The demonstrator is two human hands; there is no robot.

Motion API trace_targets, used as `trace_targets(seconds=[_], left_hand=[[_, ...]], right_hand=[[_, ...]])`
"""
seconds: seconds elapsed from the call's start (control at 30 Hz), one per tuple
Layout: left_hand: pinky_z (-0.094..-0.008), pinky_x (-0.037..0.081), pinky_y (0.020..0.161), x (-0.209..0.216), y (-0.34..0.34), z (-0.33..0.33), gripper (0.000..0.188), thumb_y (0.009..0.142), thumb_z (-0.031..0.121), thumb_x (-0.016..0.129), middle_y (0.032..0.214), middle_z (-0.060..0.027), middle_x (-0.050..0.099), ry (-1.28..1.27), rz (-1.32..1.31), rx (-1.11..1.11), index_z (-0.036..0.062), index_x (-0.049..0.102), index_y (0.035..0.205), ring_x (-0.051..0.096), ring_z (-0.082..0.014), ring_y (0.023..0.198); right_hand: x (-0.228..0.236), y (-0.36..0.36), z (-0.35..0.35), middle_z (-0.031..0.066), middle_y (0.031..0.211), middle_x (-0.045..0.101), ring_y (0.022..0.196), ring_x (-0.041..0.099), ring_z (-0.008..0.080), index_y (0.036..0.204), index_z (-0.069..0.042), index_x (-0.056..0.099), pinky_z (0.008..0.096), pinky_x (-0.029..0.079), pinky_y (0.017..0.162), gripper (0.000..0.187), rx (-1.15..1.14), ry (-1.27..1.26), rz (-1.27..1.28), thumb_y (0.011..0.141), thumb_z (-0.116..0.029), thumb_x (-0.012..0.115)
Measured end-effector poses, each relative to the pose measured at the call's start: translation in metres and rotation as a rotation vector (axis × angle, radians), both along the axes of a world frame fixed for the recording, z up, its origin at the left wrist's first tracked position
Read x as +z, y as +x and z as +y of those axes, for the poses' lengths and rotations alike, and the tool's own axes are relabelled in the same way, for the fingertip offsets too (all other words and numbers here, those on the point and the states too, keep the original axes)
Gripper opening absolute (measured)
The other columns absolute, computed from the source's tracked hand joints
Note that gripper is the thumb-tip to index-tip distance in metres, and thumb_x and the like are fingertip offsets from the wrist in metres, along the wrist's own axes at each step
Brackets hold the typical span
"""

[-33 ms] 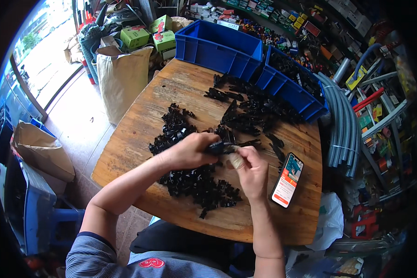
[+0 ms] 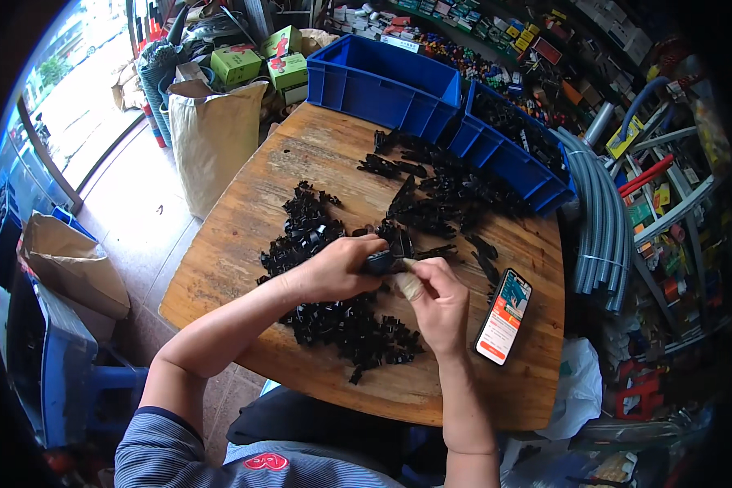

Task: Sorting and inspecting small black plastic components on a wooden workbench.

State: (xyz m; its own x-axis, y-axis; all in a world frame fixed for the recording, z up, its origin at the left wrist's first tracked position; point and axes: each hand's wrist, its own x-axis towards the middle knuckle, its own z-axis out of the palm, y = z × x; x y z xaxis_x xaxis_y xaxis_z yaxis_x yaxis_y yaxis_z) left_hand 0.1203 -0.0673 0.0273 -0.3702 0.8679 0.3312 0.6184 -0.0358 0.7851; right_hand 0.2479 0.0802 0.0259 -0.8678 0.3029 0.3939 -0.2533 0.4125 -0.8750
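Note:
Over the middle of the wooden table point(image 2: 236, 244), my left hand point(image 2: 346, 264) is closed around a black plastic piece point(image 2: 378, 262) whose end pokes out toward the right. My right hand point(image 2: 439, 297) meets that end in a pinch, its thumb covered with something pale like tape or a finger cot. Whatever lies between the right fingertips is too small to make out. Beneath and around my left hand spreads a heap of small black plastic clips point(image 2: 346, 325). Longer black plastic pieces point(image 2: 431, 199) lie in a second pile farther back.
Two blue plastic bins stand at the table's far edge: one point(image 2: 382, 81) at the left, another point(image 2: 508, 146) holding black parts. A lit phone point(image 2: 504, 317) lies at the right. Grey pipes point(image 2: 598, 220) hang beyond the right edge; a large paper sack point(image 2: 211, 146) stands left.
My right hand has shifted very slightly left, its fingers drawn closer to the black piece. My left hand stays almost in place.

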Motion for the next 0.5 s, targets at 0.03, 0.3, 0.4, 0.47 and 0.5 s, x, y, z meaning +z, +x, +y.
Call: trace_targets(seconds=[0.03,0.3,0.4,0.47,0.5], left_hand=[[-0.0247,0.042,0.060,0.004,0.005,0.000,0.027,0.073,0.009,0.066,0.069,-0.0040,0.055,-0.039,-0.126,0.007,0.0019,0.054,0.096,0.050,-0.0074,0.066],[-0.0230,0.042,0.057,0.011,0.012,-0.006,0.021,0.073,0.016,0.070,0.064,-0.0029,0.058,-0.058,-0.293,0.090,0.0025,0.060,0.084,0.050,-0.0057,0.060],[-0.0238,0.043,0.055,0.006,0.012,-0.007,0.021,0.072,0.019,0.072,0.064,-0.0056,0.060,-0.051,-0.209,0.131,0.0030,0.061,0.081,0.052,-0.0078,0.056],[-0.0256,0.044,0.053,0.002,0.012,-0.006,0.022,0.071,0.020,0.073,0.063,-0.0079,0.060,0.017,0.024,0.207,0.0034,0.062,0.080,0.055,-0.0127,0.054],[-0.0266,0.045,0.052,0.001,0.012,-0.006,0.022,0.071,0.020,0.073,0.062,-0.0091,0.060,0.052,0.140,0.242,0.0036,0.062,0.080,0.057,-0.0152,0.052]], right_hand=[[0.004,0.002,-0.002,0.0027,0.086,0.058,0.075,0.057,0.0091,0.094,0.002,0.060,0.0219,0.046,0.064,0.012,-0.004,0.091,0.033,0.084,-0.003,0.059],[0.017,0.008,-0.004,0.0056,0.091,0.059,0.080,0.056,0.0095,0.093,0.004,0.059,0.0204,0.047,0.068,0.014,-0.056,-0.022,0.157,0.080,0.000,0.063],[0.019,0.011,-0.008,0.0055,0.092,0.058,0.080,0.056,0.0093,0.093,0.005,0.058,0.0198,0.047,0.069,0.016,-0.045,-0.050,0.141,0.079,0.001,0.064],[0.019,0.010,-0.009,0.0054,0.092,0.058,0.080,0.056,0.0090,0.092,0.005,0.059,0.0191,0.047,0.070,0.016,-0.016,-0.066,0.146,0.078,0.002,0.065],[0.019,0.010,-0.009,0.0054,0.092,0.058,0.080,0.056,0.0088,0.092,0.005,0.059,0.0188,0.047,0.070,0.016,-0.005,-0.073,0.148,0.078,0.002,0.065]])
